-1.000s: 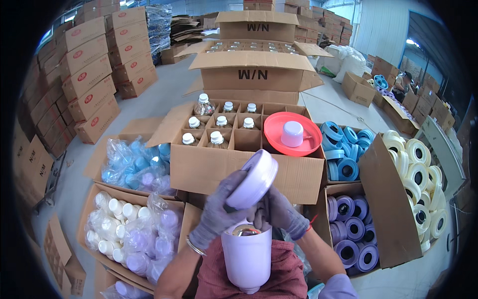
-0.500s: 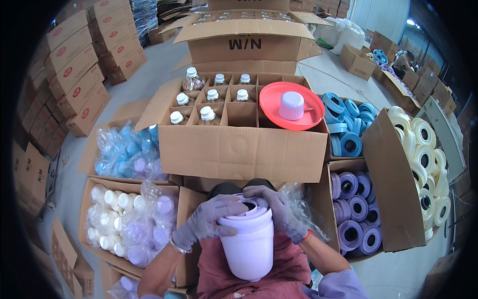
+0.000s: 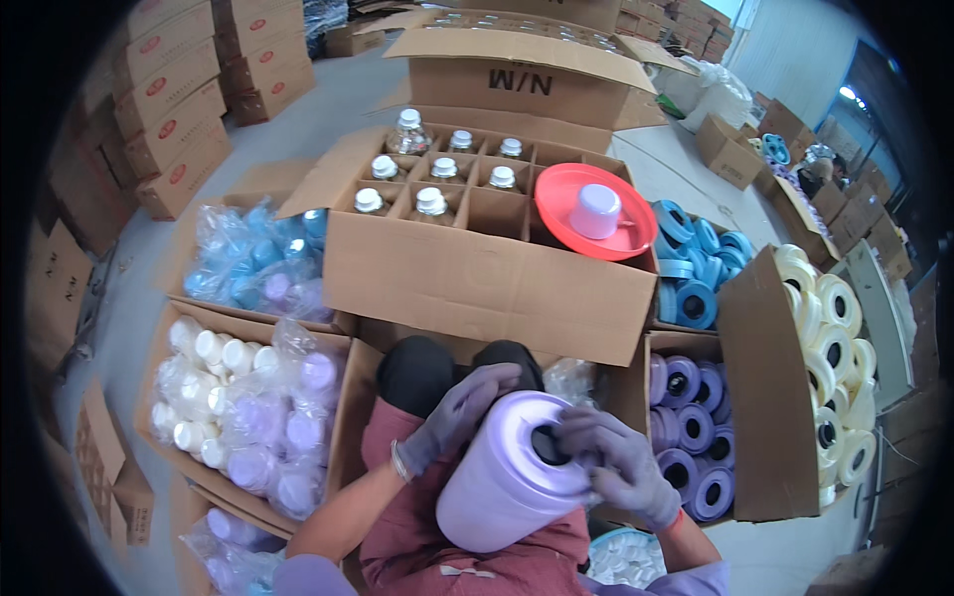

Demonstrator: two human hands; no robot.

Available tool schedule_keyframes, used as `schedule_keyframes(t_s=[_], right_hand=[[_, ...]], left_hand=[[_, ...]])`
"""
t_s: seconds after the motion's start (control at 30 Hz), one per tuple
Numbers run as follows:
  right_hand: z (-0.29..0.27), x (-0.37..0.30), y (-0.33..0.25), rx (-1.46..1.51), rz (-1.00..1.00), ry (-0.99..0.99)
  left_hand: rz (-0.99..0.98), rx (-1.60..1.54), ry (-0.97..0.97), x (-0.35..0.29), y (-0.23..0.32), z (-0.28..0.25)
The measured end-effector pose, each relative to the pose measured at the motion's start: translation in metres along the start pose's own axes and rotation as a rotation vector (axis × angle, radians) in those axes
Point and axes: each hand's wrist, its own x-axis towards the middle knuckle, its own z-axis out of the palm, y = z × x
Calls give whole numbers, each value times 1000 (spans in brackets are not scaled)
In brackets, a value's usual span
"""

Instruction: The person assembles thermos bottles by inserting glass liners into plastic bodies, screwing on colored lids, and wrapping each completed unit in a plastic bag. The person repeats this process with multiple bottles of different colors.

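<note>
A lavender thermos casing [image 3: 492, 497] leans on my lap, its ring-shaped top with a black centre opening [image 3: 550, 444] tilted up to the right. My left hand [image 3: 455, 417], in a grey-purple glove, is beside its upper left edge, fingers stretched out and holding nothing; contact with the casing cannot be made out. My right hand [image 3: 626, 467], gloved the same way, curls its fingers over the right side of the top, close to the opening. Those fingertips are partly hidden and slightly blurred.
Ahead stands a divided carton [image 3: 477, 278] of white-capped bottles, with a red dish [image 3: 586, 238] holding a lavender cup [image 3: 596, 211]. Bagged white and lavender caps [image 3: 238, 397] fill a left box. To the right are lavender rings [image 3: 696, 427], blue rings [image 3: 696, 303] and cream rings [image 3: 835, 353].
The casing has tipped so its top leans right. My left hand has come off the top to its left side; my right hand has moved down and right along the rim. The view has shifted.
</note>
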Motion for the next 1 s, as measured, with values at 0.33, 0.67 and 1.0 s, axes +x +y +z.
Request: schedule_keyframes(t_s=[0.33,0.67,1.0], right_hand=[[37,-102,45,751,737,346],[41,-26,-33,-121,-450,-164],[21,-75,74,343,553,382]], left_hand=[[-745,-295,33,-101,42,44],[-765,-310,-371,-114,-22,13],[209,464,93,-38,98,13]])
